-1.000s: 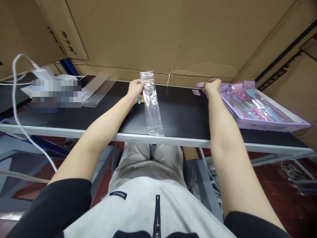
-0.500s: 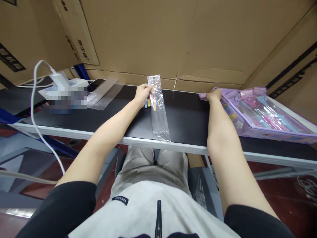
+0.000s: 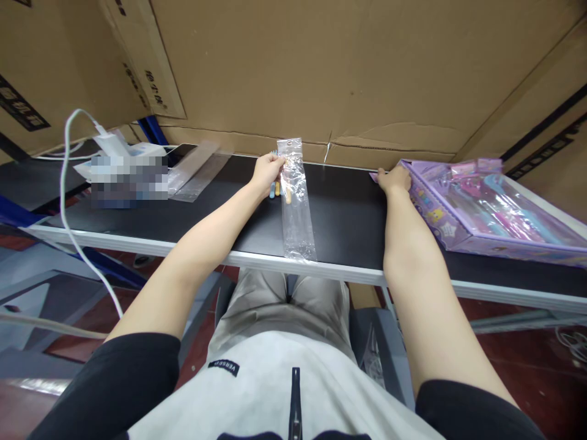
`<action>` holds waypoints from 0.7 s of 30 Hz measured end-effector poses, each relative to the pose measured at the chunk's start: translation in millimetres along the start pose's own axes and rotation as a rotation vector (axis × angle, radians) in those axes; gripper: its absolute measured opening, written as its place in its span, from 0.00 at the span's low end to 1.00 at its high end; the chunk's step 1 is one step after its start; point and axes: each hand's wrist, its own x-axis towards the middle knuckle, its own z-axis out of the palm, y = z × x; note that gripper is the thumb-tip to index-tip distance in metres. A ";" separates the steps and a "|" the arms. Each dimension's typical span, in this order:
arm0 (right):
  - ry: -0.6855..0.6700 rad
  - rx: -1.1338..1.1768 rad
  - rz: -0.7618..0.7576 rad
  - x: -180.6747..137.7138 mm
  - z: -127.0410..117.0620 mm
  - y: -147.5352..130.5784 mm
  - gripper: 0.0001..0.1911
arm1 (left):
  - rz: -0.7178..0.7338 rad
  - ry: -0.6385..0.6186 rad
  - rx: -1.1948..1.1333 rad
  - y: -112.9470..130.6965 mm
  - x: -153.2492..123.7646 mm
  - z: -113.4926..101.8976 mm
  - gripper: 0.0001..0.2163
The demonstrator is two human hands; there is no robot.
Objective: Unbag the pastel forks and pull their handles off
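Note:
My left hand [image 3: 266, 171] is closed at the upper left edge of a long clear plastic bag [image 3: 299, 226], which lies across the black table. Short blue and yellow handles [image 3: 277, 189] stick out below its fingers, and a little blue shows above them; their kind is hidden by the hand. One yellow handle [image 3: 288, 195] shows through the bag. Over at the right, my right hand [image 3: 395, 179] has its fingers bent round a purple flap at the left end of a purple box [image 3: 452, 235]. Pink and blue toy-like pieces lie under the box's clear front.
Two flat clear bags [image 3: 202, 174] lie left of my left hand, near a dark phone-like slab [image 3: 181, 154]. Farther left sit a white charger [image 3: 112, 145] with a cable and a blurred-out item. Cardboard walls [image 3: 321, 73] stand behind; a metal edge [image 3: 302, 264] fronts the table.
My right hand has shifted slightly and its fingers cover more of the purple flap. The left hand and the bag stay nearly the same, with a slight shift of the whole view.

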 end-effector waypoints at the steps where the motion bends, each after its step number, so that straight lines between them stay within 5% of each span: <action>1: -0.016 -0.034 -0.012 -2.2 -0.4 -1.7 0.32 | 0.006 0.000 0.001 -1.1 1.0 0.0 0.17; 5: -0.073 -0.168 -0.060 -8.3 -0.3 -8.0 0.37 | 0.021 -0.002 0.018 -4.4 4.1 0.0 0.17; 21: -0.073 -0.209 -0.066 -10.3 2.4 -4.6 0.32 | 0.076 0.009 0.064 -5.8 2.8 0.1 0.16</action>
